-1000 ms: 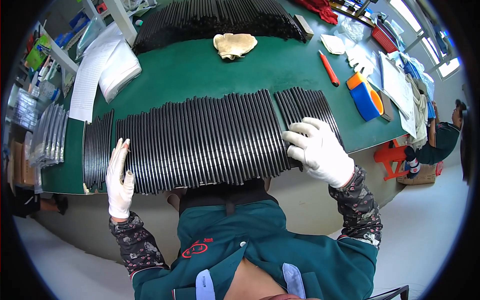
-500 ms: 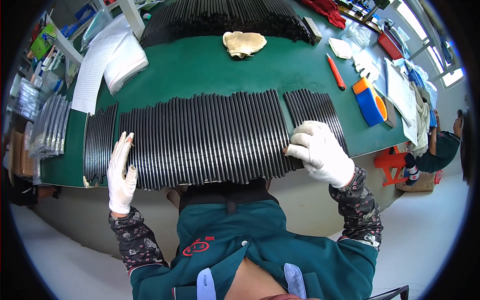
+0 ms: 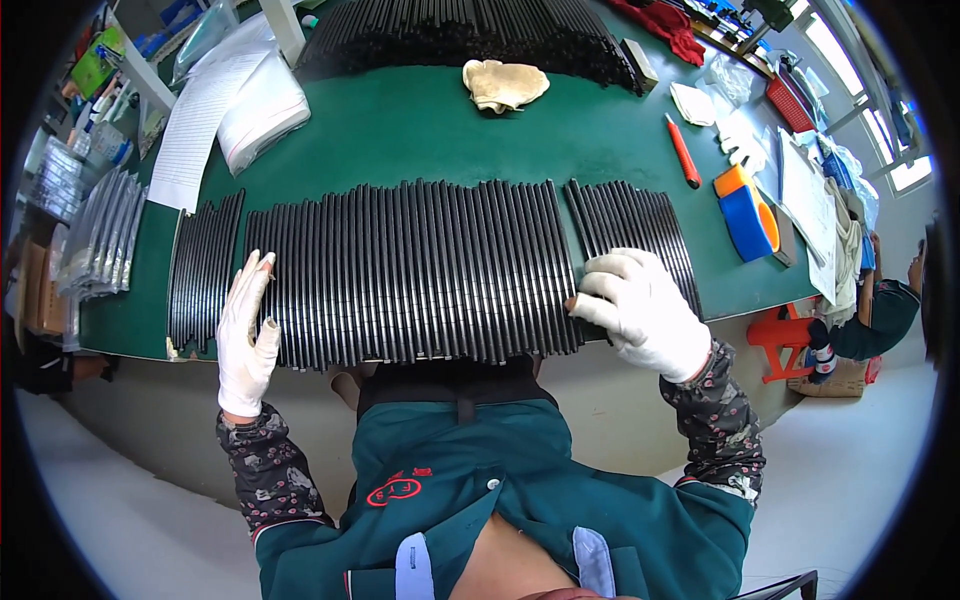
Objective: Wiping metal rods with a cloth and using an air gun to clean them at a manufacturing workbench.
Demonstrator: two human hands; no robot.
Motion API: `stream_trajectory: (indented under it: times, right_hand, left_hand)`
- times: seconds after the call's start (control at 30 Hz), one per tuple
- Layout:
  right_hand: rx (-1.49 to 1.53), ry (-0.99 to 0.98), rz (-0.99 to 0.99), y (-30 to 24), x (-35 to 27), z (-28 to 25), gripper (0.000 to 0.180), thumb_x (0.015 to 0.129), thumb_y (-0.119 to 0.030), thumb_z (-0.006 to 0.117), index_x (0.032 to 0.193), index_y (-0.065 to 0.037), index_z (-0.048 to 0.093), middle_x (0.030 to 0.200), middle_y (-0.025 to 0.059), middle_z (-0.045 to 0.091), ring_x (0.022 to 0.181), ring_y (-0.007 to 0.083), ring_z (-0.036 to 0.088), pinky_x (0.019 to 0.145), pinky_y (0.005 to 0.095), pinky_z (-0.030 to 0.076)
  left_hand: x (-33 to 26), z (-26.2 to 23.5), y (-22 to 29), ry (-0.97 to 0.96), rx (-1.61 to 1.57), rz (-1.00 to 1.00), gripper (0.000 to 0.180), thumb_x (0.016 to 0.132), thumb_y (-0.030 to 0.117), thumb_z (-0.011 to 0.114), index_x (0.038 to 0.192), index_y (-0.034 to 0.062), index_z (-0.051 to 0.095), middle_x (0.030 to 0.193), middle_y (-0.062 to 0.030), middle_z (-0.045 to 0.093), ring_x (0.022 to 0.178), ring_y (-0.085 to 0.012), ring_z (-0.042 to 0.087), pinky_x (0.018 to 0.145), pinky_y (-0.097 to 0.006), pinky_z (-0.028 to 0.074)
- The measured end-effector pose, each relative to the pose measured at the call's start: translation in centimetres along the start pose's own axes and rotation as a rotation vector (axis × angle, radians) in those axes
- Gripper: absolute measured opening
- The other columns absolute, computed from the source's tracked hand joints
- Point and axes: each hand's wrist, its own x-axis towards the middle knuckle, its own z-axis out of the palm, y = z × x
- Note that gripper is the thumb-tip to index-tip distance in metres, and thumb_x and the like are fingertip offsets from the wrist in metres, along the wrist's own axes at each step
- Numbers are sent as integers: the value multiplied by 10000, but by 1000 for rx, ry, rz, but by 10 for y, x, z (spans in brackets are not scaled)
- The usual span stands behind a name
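My left hand (image 3: 247,335) lay flat and open, fingers straight and together, edge-on against the left end of the wide row of black rods (image 3: 410,270). My right hand (image 3: 640,310) was loosely curled, fingers bent, pressing on the right end of the same row; it gripped nothing that I could make out. Both hands wore white gloves, forearms in dark patterned sleeves.

The row sat along the near edge of the green counter (image 3: 400,130), rods side by side and running front to back. A narrower batch of rods (image 3: 203,270) lay just left of it toward the near left corner, and another batch (image 3: 635,225) just right of it, partly under my right hand.

A large heap of black rods (image 3: 470,35) ran along the far edge, a tan cloth (image 3: 503,85) just in front of it. White paper sheets (image 3: 235,110) lay at the far left. An orange-handled tool (image 3: 683,150) and a blue and orange roll (image 3: 745,208) sat near the right edge. The floor (image 3: 850,470) was pale grey.
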Motion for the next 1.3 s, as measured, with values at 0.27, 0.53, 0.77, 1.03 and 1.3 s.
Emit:
stream_trajectory:
  times: [0.27, 0.53, 0.77, 1.03, 1.3]
  right_hand:
    - [-28, -69, -42, 0, 9, -4, 243, 689, -90, 590, 931, -105, 607, 953, 45, 604, 1049, 244, 566, 921, 400, 447]
    - [12, -50, -68, -7, 19, -5, 242, 684, -109, 614, 925, -101, 592, 969, 57, 605, 1050, 251, 568, 912, 399, 448]
    - [39, -39, -56, -10, 24, 0, 230, 683, -136, 626, 908, -108, 588, 942, 56, 601, 1036, 253, 570, 916, 402, 446]
    - [41, -99, -127, -5, 32, 2, 234, 676, -143, 635, 905, -107, 607, 946, 53, 611, 1065, 241, 565, 931, 409, 444]
    - [50, -195, -106, -18, 45, -7, 209, 689, -125, 631, 897, -113, 611, 946, 49, 615, 1061, 247, 568, 930, 399, 438]
  left_hand:
    - [-1, 0, 1, 4, 19, 0, 630, 970, 501, 401, 1366, 13, 453, 1376, -150, 507, 1335, -344, 405, 1119, -457, 274]
    - [0, -2, 3, 7, 23, -4, 648, 962, 522, 402, 1360, 13, 459, 1373, -149, 510, 1331, -344, 411, 1117, -457, 278]
    - [0, 1, 1, 9, 23, -14, 652, 962, 526, 402, 1360, 13, 460, 1374, -148, 509, 1335, -345, 406, 1115, -458, 282]
    - [1, -1, 4, 15, 26, -20, 661, 958, 530, 407, 1343, -3, 473, 1367, -150, 516, 1327, -350, 416, 1112, -455, 285]
    - [0, -1, 5, 17, 29, -29, 673, 950, 549, 406, 1349, 11, 473, 1371, -139, 515, 1330, -334, 416, 1117, -449, 280]
